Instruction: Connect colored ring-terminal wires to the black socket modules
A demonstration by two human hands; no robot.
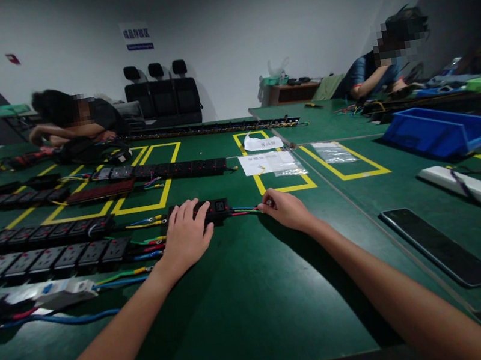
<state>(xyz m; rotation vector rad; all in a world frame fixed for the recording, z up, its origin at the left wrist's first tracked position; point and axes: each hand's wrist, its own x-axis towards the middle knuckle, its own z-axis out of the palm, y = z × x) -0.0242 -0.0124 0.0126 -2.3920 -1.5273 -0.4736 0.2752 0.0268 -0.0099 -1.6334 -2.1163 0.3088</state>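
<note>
My left hand (186,237) lies palm down on a short black socket strip (220,209), fingers spread over its top and thumb apart near the front side. Part of the strip is hidden under that hand. From its right end run thin coloured wires (245,210), red, green and blue among them. My right hand (285,209) is closed in a pinch at the far ends of these wires; the tips are covered by the fingers. Just left of my left hand are longer black socket strips (53,262) with wires ending in ring terminals.
A white breaker (64,292) with blue cable sits at left. More socket strips (175,170) lie beyond. Papers (260,163) and a plastic bag (334,153) rest on yellow-taped areas. At right are a phone (438,246), a white device (469,185) and a blue bin (433,131). Two people sit across.
</note>
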